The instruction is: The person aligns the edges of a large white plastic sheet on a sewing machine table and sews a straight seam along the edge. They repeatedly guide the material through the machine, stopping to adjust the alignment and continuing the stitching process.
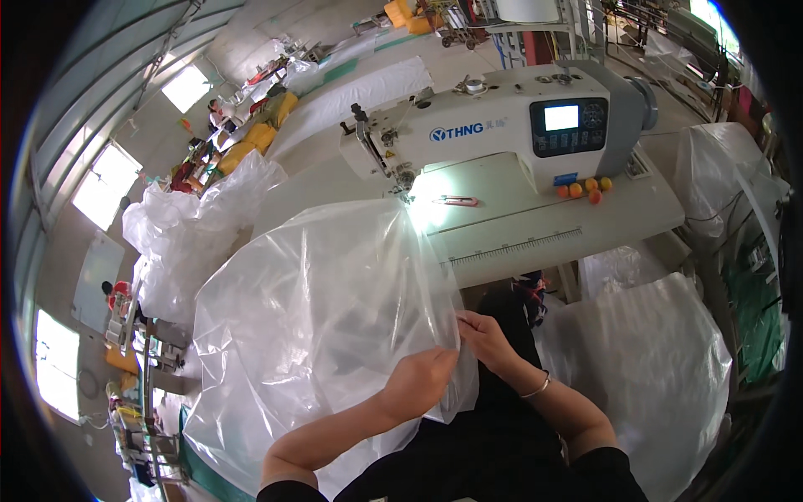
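A large sheet of clear plastic film spreads from the sewing machine's needle area down over my lap. My left hand is closed on the film near its right edge. Just beyond it, my right hand pinches the same edge, with a bracelet on its wrist. The white sewing machine stands on the table ahead, its lamp lighting the needle. The film's far corner lies at the presser foot; whether it is under the foot I cannot make out.
Small pinkish snips lie beside the needle. Several orange fruits sit by the machine's base. A ruler strip runs along the table's front. More plastic film hangs at right, and another heap lies at left. People work in the far left background.
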`<state>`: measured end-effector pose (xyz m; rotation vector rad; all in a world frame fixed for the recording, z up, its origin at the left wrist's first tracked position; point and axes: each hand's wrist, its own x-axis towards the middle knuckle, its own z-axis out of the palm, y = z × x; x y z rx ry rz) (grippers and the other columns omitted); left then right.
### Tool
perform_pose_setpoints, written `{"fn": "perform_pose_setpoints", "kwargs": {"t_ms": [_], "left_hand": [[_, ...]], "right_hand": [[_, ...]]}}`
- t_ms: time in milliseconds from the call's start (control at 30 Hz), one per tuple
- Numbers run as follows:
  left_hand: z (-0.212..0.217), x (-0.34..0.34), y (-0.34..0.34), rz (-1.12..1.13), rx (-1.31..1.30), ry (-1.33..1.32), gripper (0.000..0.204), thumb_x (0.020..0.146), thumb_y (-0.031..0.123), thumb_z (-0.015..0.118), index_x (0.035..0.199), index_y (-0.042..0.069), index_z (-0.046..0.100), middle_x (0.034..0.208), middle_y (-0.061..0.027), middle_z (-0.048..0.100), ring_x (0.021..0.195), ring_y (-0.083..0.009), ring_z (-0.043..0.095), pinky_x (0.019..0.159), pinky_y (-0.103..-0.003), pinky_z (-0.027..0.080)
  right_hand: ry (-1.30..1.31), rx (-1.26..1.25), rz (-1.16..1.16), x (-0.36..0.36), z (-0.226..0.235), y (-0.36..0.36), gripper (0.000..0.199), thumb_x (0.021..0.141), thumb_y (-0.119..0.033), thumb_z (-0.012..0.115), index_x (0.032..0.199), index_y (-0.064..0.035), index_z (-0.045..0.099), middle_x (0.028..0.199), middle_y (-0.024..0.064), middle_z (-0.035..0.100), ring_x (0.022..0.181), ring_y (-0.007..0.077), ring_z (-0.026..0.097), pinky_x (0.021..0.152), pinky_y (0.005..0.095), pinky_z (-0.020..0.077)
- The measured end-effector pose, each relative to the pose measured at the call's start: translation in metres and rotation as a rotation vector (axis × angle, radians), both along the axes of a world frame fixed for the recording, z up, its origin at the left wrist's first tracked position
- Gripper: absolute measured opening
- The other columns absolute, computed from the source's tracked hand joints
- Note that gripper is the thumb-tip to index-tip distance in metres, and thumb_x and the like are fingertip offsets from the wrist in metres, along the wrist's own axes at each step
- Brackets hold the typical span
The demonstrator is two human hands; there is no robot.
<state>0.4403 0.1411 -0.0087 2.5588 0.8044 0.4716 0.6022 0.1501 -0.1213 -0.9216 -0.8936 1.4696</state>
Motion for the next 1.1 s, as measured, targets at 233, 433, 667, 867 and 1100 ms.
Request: {"fn": "perform_pose_setpoints", "kwargs": {"t_ms": [233, 433, 667, 867, 1100], "left_hand": [[-0.031, 0.006, -0.006, -0.061, 0.068, 0.275, 0.015, 0.081, 0.005, 0.058, 0.094, -0.003, 0.059, 0.081, -0.0132, 0.059, 0.073, -0.0283, 0.061, 0.061, -0.037, 0.051], [-0.002, 0.031, -0.044, -0.474, 0.138, -0.185, 0.022, 0.088, 0.012, 0.059, 0.103, -0.003, 0.06, 0.113, -0.0159, 0.06, 0.103, -0.0266, 0.06, 0.088, -0.036, 0.05], [-0.128, -0.015, -0.006, 0.192, -0.789, -0.086, 0.031, 0.097, 0.024, 0.051, 0.119, 0.003, 0.059, 0.121, -0.0109, 0.061, 0.105, -0.0268, 0.06, 0.092, -0.036, 0.048], [-0.012, -0.142, 0.021, 0.533, -0.572, 0.009, 0.032, 0.098, 0.024, 0.051, 0.122, 0.005, 0.058, 0.121, -0.0108, 0.062, 0.105, -0.0255, 0.061, 0.091, -0.035, 0.048], [-0.017, -0.15, -0.027, 0.269, -0.863, 0.685, 0.034, 0.098, 0.024, 0.05, 0.127, 0.007, 0.057, 0.12, -0.0107, 0.063, 0.104, -0.024, 0.062, 0.09, -0.034, 0.048]], "right_hand": [[0.15, -0.19, 0.063, -0.002, 0.002, -0.004, 0.024, 0.095, -0.023, 0.058, 0.097, 0.0, 0.066, 0.087, 0.0015, 0.064, 0.076, 0.0059, 0.056, 0.067, 0.0219, 0.0447], [0.191, -0.216, 0.15, -0.002, 0.01, 0.0, 0.024, 0.096, -0.024, 0.058, 0.097, -0.0018, 0.066, 0.088, 0.0051, 0.068, 0.071, 0.0073, 0.057, 0.062, 0.0223, 0.0432], [0.572, -0.232, 0.188, -0.047, 0.08, 0.01, 0.024, 0.099, -0.019, 0.049, 0.103, 0.0001, 0.064, 0.091, 0.0094, 0.069, 0.08, 0.0159, 0.066, 0.068, 0.0265, 0.05], [0.567, -0.191, 0.184, -0.109, 0.032, 0.019, 0.026, 0.099, -0.022, 0.05, 0.099, 0.0008, 0.063, 0.088, 0.009, 0.069, 0.075, 0.0151, 0.064, 0.067, 0.027, 0.05], [0.371, -0.223, 0.145, -0.134, -0.016, 0.02, 0.025, 0.097, -0.02, 0.05, 0.098, 0.002, 0.064, 0.087, 0.0075, 0.069, 0.071, 0.0136, 0.063, 0.062, 0.0268, 0.0483]]}}
